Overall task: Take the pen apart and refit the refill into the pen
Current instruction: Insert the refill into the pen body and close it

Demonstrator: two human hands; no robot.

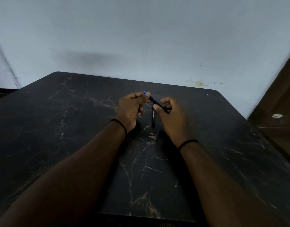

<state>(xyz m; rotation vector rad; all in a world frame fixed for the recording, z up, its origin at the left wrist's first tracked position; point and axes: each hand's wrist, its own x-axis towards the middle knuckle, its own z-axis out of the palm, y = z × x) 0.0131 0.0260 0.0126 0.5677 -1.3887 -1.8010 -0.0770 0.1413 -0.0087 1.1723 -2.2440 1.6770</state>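
Head view shows 2 hands held above the dark marbled table [75, 128], nearer its far edge than its near one. The left hand [130, 108] pinches a black pen piece with a blue end [151, 99] between thumb and forefinger; the right hand [171, 115] curls its fingers round the other end of that piece. A second black piece [153, 117] points down between the hands; which hand's grip holds it I cannot tell. Risk, as I judge it: both pieces are thin and slick, so a twist or pull with only a fingertip pinch could let 1 slip, drop onto the table and roll toward an edge. A bent refill could also jam.
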